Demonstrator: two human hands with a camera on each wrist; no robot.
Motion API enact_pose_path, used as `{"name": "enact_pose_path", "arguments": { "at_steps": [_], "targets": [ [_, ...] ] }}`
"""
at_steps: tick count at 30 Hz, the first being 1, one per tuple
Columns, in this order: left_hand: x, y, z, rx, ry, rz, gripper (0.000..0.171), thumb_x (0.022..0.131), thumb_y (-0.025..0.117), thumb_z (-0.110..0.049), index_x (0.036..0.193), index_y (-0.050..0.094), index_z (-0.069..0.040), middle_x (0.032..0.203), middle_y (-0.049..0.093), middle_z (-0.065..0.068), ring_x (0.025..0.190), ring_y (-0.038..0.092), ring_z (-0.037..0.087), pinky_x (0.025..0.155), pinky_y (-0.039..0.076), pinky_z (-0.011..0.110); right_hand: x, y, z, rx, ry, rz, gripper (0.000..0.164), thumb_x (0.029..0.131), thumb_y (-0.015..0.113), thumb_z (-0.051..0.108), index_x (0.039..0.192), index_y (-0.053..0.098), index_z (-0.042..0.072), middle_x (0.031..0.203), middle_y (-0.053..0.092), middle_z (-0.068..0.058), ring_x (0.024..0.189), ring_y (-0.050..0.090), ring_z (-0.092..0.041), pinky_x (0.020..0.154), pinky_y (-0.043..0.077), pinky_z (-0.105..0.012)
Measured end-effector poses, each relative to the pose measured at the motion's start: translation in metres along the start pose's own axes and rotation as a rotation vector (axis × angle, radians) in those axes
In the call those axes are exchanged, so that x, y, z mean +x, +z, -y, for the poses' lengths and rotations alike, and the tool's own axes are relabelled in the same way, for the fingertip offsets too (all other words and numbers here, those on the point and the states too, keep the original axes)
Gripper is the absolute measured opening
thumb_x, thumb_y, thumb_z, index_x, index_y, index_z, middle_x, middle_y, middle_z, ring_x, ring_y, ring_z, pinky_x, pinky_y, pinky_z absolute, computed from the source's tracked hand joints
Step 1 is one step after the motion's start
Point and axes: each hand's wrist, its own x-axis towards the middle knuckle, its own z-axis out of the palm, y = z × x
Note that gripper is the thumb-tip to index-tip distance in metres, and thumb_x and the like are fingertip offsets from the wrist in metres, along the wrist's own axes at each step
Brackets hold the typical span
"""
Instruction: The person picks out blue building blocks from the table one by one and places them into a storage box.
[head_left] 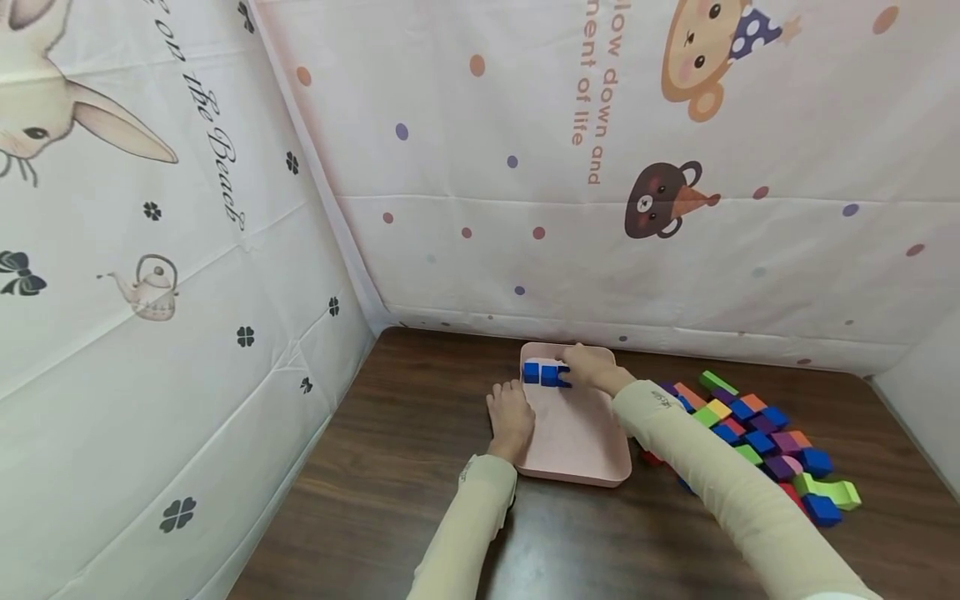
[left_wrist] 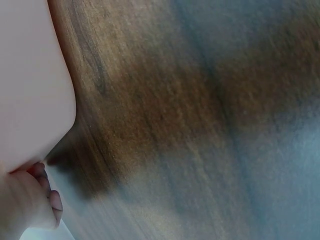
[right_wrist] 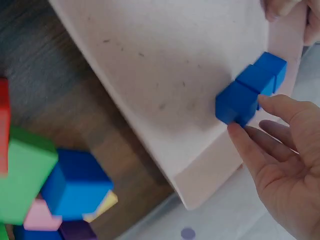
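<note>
A shallow pink tray [head_left: 573, 437] lies on the table. My left hand [head_left: 512, 417] grips its left rim, thumb on the inside and fingers outside, as the right wrist view shows at its upper corner. Inside the tray's far end, two blue blocks [head_left: 531, 372] sit side by side in a row. Pinched between the thumb and fingers of my right hand [right_wrist: 285, 145], a third blue block [right_wrist: 236, 103] is at the near end of that row in the right wrist view, right up against the middle block [right_wrist: 256, 79].
To the right of the tray spreads a pile of coloured blocks [head_left: 759, 440], partly hidden by my right sleeve [head_left: 712, 471]. A light green curved block [head_left: 828, 492] lies at its edge. Printed cloth walls [head_left: 450, 167] stand behind and left of the wooden table [head_left: 375, 467].
</note>
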Motion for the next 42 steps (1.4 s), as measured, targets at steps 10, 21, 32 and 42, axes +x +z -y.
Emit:
{"name": "enact_pose_path", "arguments": {
  "at_steps": [10,21,32,42],
  "targets": [
    [-0.001,-0.001,0.003,-0.010,-0.005,-0.013,0.031,0.092,0.074,-0.020,0.118,0.066,-0.006,0.110,0.071,0.009,0.100,0.057,0.024,0.090,0.047,0.038,-0.049,-0.054,-0.035,0.058,-0.038,-0.064,0.017,0.098,0.061,0.004,0.103,0.073,-0.007,0.094,0.074,-0.020,0.079,0.069,-0.025,0.075,0.059,-0.041],
    [0.005,-0.003,0.009,-0.032,-0.004,-0.005,0.029,0.094,0.071,-0.018,0.119,0.065,-0.005,0.112,0.071,0.010,0.104,0.057,0.025,0.093,0.046,0.040,-0.094,-0.045,-0.059,0.013,-0.090,0.162,0.020,0.087,0.075,0.003,0.107,0.072,-0.001,0.102,0.073,-0.015,0.092,0.069,-0.027,0.081,0.059,-0.043],
    [-0.001,0.000,0.007,-0.036,0.008,0.002,0.027,0.095,0.070,-0.017,0.119,0.065,-0.006,0.112,0.071,0.009,0.102,0.057,0.024,0.092,0.046,0.038,-0.105,-0.010,-0.061,-0.059,-0.069,0.217,0.026,0.082,0.080,0.001,0.107,0.074,0.004,0.105,0.072,-0.015,0.092,0.067,-0.023,0.086,0.059,-0.044],
    [0.001,0.002,0.000,-0.024,0.015,0.012,0.029,0.096,0.070,-0.019,0.121,0.065,-0.006,0.114,0.071,0.009,0.103,0.057,0.024,0.092,0.046,0.038,-0.115,-0.017,-0.062,-0.088,-0.060,0.157,0.027,0.084,0.081,0.011,0.108,0.073,-0.001,0.104,0.073,-0.018,0.091,0.072,-0.027,0.081,0.060,-0.044]
  ]
}}
